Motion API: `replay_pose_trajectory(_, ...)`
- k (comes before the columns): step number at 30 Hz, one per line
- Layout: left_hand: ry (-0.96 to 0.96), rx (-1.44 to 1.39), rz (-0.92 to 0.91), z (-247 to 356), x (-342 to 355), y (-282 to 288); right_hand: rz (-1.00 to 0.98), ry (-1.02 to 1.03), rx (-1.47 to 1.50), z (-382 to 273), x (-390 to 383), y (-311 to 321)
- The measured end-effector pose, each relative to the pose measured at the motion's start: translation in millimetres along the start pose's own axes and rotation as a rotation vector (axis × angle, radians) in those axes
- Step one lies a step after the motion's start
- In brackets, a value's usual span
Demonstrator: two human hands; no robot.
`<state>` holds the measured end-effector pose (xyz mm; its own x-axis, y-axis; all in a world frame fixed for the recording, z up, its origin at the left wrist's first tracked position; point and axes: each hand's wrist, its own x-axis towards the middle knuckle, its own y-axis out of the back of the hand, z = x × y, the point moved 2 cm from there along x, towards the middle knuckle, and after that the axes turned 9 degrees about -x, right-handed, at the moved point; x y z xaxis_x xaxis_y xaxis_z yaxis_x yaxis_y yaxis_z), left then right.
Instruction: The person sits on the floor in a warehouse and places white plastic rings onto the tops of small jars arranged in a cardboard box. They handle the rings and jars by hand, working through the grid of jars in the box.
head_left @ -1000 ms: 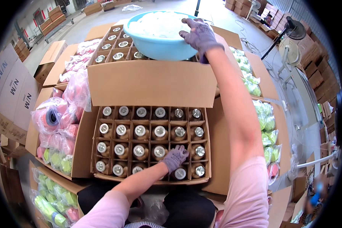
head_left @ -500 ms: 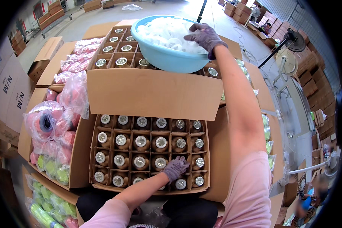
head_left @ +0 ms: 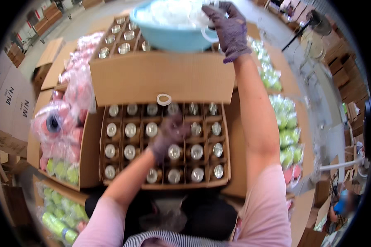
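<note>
My gloved right hand is at the rim of the pale-blue basin, its fingers closed on translucent white rings. My gloved left hand is smeared by motion over the front carton of silver-topped bottles, sitting in cardboard compartments; its grip is unclear. A single white ring shows just above that hand, against the raised cardboard flap; whether it rests or is moving is unclear. The basin sits on a rear carton of similar bottles.
Cartons of bagged pink items flank the left side, green ones the right. Printed cartons stand farther left. Fans, cables, stacked boxes and a co-worker are at the right.
My left hand has moved up from a lower compartment. My right hand has closed on rings from the basin. A loose ring now shows near the flap, and the view has shifted.
</note>
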<state>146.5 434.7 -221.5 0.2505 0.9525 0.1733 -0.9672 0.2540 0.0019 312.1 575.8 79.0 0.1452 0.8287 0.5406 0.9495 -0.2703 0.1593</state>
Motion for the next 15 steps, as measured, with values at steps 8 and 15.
replay_pose_trajectory(8, 0.648, -0.447, 0.358, -37.6, -24.7, 83.6, -0.058, -0.473, 0.084, 100.6, -242.5, 31.1)
replay_pose_trajectory(15, -0.214, 0.843, 0.161, -39.0, -14.5, 57.0, 0.056, -0.824, 0.531, 204.8, -375.9, 28.7)
